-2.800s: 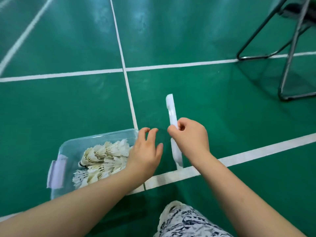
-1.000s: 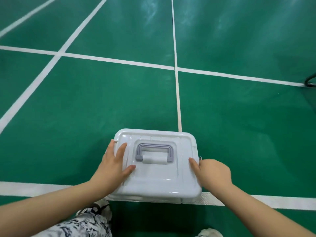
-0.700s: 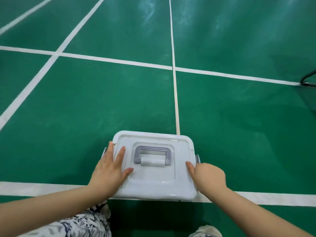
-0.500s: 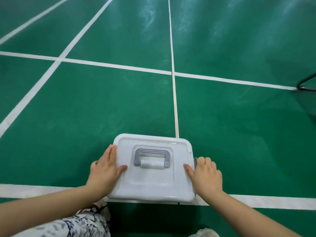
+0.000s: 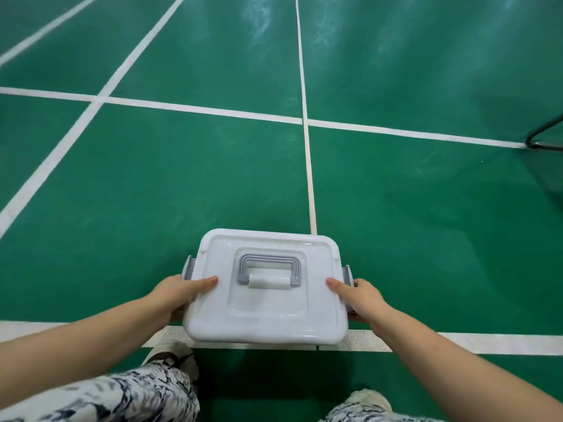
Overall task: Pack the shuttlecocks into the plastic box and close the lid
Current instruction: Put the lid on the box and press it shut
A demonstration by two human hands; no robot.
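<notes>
The plastic box sits on the green court floor with its white lid (image 5: 268, 318) on top, so the shuttlecocks inside are hidden. A grey carry handle (image 5: 268, 264) lies flat in the lid's recess. Grey side latches stick out at the left (image 5: 189, 266) and right (image 5: 346, 272) ends. My left hand (image 5: 179, 295) grips the box's left side, thumb resting on the lid. My right hand (image 5: 361, 300) grips the right side by the latch, thumb on the lid edge.
White court lines cross the green floor (image 5: 213, 184); one runs under the box. A black metal chair leg (image 5: 545, 138) shows at the right edge. My patterned trouser knees (image 5: 122, 397) and shoes (image 5: 173, 357) are just below the box.
The lid went from my hands onto the open box. Since then my hands slid from the lid top down to the box's two sides, fingers curling under by the latches.
</notes>
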